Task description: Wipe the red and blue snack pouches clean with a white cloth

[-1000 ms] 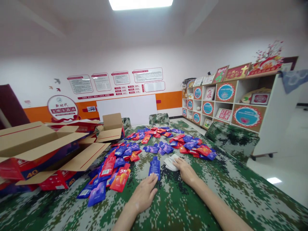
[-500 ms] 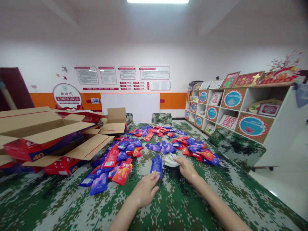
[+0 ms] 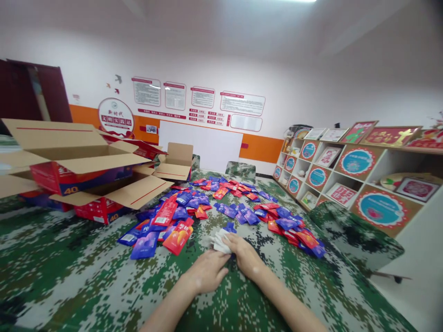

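My left hand (image 3: 206, 272) lies flat on the camouflage tablecloth (image 3: 86, 286) with its fingers stretched over a blue spouted pouch (image 3: 229, 228), most of which is hidden. Close beside it, my right hand (image 3: 246, 254) is closed on a crumpled white cloth (image 3: 219, 240) that rests on the pouch. The two hands nearly touch. Just beyond them, several blue and red pouches (image 3: 180, 219) lie scattered over the table.
Open cardboard boxes (image 3: 72, 159) printed red and blue stand at the left, a smaller one (image 3: 175, 163) further back. More pouches (image 3: 294, 228) trail to the right. Camouflage-covered chairs (image 3: 356, 235) and a shelf unit (image 3: 363, 170) of framed pictures line the right side.
My right hand has carried the white cloth leftwards onto the blue pouch, next to my left hand. The camera has turned left and tilted down a little.
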Available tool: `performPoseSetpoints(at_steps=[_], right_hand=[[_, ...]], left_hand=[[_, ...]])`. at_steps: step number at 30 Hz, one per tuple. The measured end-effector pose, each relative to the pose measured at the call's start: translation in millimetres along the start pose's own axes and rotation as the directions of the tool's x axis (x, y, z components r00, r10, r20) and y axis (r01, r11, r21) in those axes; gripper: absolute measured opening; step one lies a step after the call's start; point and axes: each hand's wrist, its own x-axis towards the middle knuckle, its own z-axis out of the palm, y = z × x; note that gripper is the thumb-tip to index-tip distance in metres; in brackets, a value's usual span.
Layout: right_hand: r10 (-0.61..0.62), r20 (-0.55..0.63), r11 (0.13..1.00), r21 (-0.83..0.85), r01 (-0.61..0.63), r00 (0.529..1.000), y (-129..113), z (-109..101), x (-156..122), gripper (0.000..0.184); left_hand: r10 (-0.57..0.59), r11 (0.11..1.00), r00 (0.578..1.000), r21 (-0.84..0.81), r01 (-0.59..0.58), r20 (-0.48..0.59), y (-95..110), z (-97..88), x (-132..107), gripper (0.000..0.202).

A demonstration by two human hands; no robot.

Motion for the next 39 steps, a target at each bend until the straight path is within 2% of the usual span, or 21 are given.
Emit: performPoseSetpoints(at_steps=[2,5,8,10,14,17,20,23,25,28,33,36,39], right_hand=[[0.03,0.002,0.998,-0.048,-0.03,1.0,23.0,5.1,12.0,0.059],[0.147,-0.02,0.983,-0.111,-0.149,0.989,48.3,13.3,30.1,0.056],[0.196,-0.017,0.974,-0.117,-0.196,0.98,57.6,15.8,39.9,0.053],[0.205,-0.006,0.974,-0.091,-0.205,0.979,56.1,10.4,42.9,0.053],[0.26,-0.019,0.965,-0.036,-0.26,0.965,36.6,-14.2,44.3,0.06],[0.196,-0.038,0.98,-0.017,-0.197,0.98,6.6,-29.3,34.1,0.065],[0.12,0.028,0.993,0.018,-0.12,0.992,-24.9,-28.6,13.2,0.07],[0.101,0.03,0.993,0.057,-0.102,0.994,-36.4,-14.9,-4.5,0.074],[0.09,0.0,0.995,0.048,-0.089,0.996,-27.9,-4.7,-7.2,0.072],[0.083,-0.003,0.996,-0.01,-0.083,0.997,1.1,5.4,3.9,0.067],[0.222,-0.013,0.969,-0.111,-0.223,0.975,44.2,12.3,36.9,0.055],[0.28,-0.005,0.952,-0.125,-0.278,0.96,53.7,12.6,46.7,0.054],[0.32,-0.02,0.941,-0.105,-0.321,0.947,57.1,3.2,41.5,0.06]], left_hand=[[0.012,1.0,1.0,-0.001,-0.012,0.006,-1.2,0.3,0.2,0.047],[0.012,1.0,1.0,0.011,-0.012,0.012,-2.8,1.9,-0.1,0.051],[0.01,1.0,1.0,0.003,-0.01,0.009,-3.0,3.3,-1.1,0.051],[0.001,1.0,1.0,-0.004,-0.001,0.009,-2.4,3.4,-1.5,0.05],[-0.012,1.0,1.0,-0.003,0.012,0.014,-0.1,1.3,-1.1,0.05],[-0.003,1.0,1.0,-0.007,0.003,0.015,2.5,-2.1,-0.4,0.049],[-0.01,1.0,1.0,-0.009,0.01,0.006,4.9,-5.1,-0.1,0.046],[-0.018,1.0,1.0,-0.003,0.017,-0.009,5.3,-6.0,-0.2,0.039],[-0.013,1.0,1.0,-0.001,0.013,-0.001,4.6,-5.8,-0.2,0.036],[0.016,1.0,1.0,-0.005,-0.016,0.001,3.2,-5.6,0.3,0.04],[0.05,0.999,0.999,0.001,-0.05,-0.007,0.7,-2.9,0.9,0.047],[0.04,0.999,0.999,0.004,-0.04,0.006,-0.8,0.3,0.2,0.049],[0.016,1.0,1.0,-0.009,-0.016,0.006,-2.3,1.2,0.2,0.049]])
